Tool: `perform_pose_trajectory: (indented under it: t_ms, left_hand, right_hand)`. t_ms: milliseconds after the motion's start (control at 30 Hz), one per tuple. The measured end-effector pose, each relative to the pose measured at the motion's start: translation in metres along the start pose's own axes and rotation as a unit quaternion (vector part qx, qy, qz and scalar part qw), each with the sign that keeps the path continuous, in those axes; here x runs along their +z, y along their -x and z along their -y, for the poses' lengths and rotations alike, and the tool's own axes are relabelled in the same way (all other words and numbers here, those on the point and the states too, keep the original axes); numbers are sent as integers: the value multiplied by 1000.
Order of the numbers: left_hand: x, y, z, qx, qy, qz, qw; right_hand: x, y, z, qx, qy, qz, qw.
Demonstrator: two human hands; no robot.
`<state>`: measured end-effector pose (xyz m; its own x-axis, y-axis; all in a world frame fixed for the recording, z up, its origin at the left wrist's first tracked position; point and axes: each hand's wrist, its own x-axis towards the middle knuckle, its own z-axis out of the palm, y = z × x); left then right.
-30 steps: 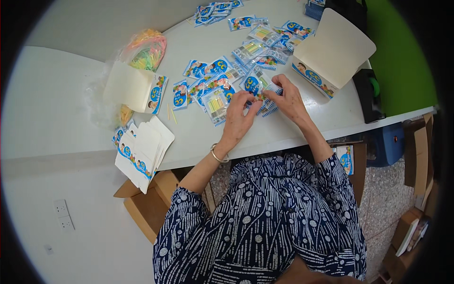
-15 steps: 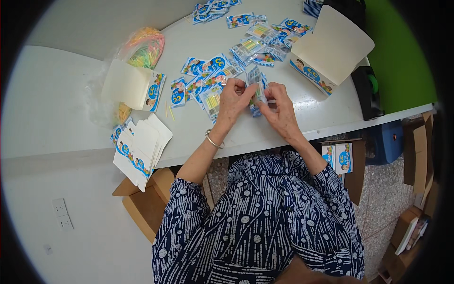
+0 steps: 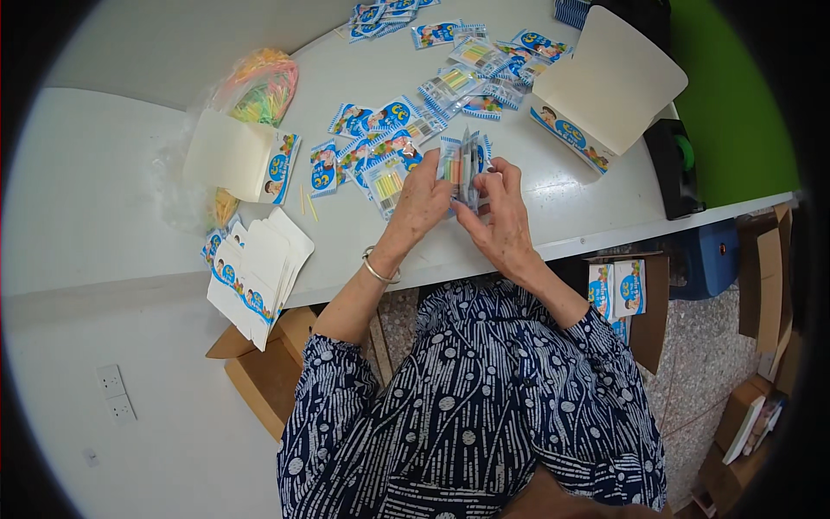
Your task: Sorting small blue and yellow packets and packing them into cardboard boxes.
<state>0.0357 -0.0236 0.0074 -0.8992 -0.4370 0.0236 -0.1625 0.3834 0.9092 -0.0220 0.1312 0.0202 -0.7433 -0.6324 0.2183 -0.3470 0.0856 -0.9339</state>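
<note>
We notice that the packets in hand have just changed their stance. A second ago the one between our hands shows its printed face; now a small cluster of packets point(image 3: 467, 166) stands on edge, thin seams pointing up, with coloured sticks showing through the film on its left side. It sits over the near middle of the table point(image 3: 588, 201), between our two hands and right of the loose packets point(image 3: 388, 182).

Our left grip point(image 3: 420, 204) closes in along the left side of the cluster, fingers seemingly against the film; we cannot tell whether it pinches, since the thumb's hold is unclear. Our right grip point(image 3: 504, 223) stays at the lower right, thumb and forefinger a little apart around the packets' near end; whether they press, we cannot tell either.

For the work in hand, we judge that this turns packets lying flat into an aligned group. The edges still look fanned, so the squaring seems unfinished. The loose packets stay spread, and the white open box point(image 3: 609, 82) remains well apart to the right.
</note>
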Motion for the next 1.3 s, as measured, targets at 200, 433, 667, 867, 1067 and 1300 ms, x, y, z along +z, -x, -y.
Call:
perform_pose_trajectory:
  t_ms: [200,433,667,867,1067,1300]
  left_hand:
    - [-14,-9,-55,-225,266,66,935]
    - [-8,-22,-39,-115,12,166,979]
    - [-7,-25,-30,-12,-70,158,985]
    - [4,-17,-40,47,-226,147,962]
    - [2,-20,-40,49,-228,174,957]
    - [-4,-26,-40,74,-241,209,945]
  right_hand:
    - [1,14,-4,-94,99,23,990]
    - [9,33,-5,-164,126,51,977]
    - [-15,26,-35,-141,31,41,989]
    - [-51,-20,-15,-181,186,-101,960]
    - [-69,-40,-47,-110,83,68,988]
    - [-70,-48,-59,37,-116,108,987]
